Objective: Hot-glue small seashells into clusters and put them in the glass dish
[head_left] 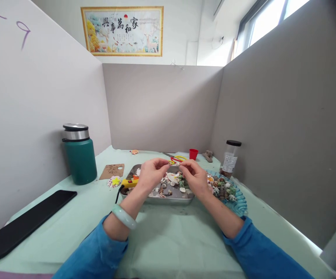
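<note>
Cropped sleeves (95,248), indistinct piece (174,164) between hands (151,175)

The person's left hand (152,173) and right hand (196,179) pinch a small piece (174,164), hard to make out, over the far edge of the tray (168,200). A blue plate (242,205) sits by its right edge; a green bottle (82,161) stands near the table's (168,240) left edge.
</note>
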Demonstrator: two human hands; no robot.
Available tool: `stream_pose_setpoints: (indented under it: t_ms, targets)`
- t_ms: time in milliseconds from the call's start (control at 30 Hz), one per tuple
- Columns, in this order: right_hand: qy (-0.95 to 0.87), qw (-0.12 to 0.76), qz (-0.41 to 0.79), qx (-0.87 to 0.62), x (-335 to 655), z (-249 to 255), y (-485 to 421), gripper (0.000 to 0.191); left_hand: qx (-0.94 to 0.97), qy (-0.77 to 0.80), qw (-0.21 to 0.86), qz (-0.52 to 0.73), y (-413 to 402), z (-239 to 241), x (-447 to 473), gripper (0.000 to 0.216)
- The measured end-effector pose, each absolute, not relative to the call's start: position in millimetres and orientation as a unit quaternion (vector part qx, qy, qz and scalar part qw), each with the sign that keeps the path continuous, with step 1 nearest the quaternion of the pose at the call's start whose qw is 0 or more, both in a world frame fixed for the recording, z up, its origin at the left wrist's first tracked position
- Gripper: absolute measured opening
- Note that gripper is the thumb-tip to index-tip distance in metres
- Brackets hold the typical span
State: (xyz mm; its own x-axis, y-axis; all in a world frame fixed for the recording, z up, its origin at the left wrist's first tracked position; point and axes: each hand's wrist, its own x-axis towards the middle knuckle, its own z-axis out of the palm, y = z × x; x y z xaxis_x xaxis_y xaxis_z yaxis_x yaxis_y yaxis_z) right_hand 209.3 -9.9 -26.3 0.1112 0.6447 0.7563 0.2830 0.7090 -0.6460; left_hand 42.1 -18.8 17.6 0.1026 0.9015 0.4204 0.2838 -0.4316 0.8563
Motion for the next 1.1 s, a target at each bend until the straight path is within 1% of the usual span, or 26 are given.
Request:
stream_pose_setpoints:
  t_ms: [133, 267, 467, 767, 967, 1100]
  targets:
    - [-0.655, 0.654, 0.130, -0.355, 207.2, -27.9, -9.3, 0.015, 0.706, 0.457, 0.226, 0.492, -16.2, 12.0, 40.9, 0.025]
    - [-0.665, 0.651, 0.112, -0.349, 207.1, -27.4, -10.1, 0.011, 0.717, 0.465, 0.188, 0.485, -19.5, 12.4, 42.4, 0.022]
    - [-0.688, 0.633, 0.082, -0.345, 206.4, -23.6, -15.3, 0.010, 0.722, 0.464, 0.171, 0.483, -22.6, 13.6, 43.9, 0.018]
    - [-0.708, 0.618, 0.056, -0.337, 205.5, -23.2, -16.8, 0.009, 0.740, 0.459, 0.138, 0.472, -21.5, 10.8, 43.9, 0.020]
    - [-0.702, 0.624, 0.066, -0.336, 206.7, -24.0, -14.7, 0.008, 0.753, 0.449, 0.121, 0.466, -21.7, 11.4, 44.6, 0.022]
    - [-0.695, 0.629, 0.087, -0.338, 207.9, -26.6, -11.4, 0.008, 0.750, 0.445, 0.127, 0.473, -21.3, 10.7, 44.3, 0.019]
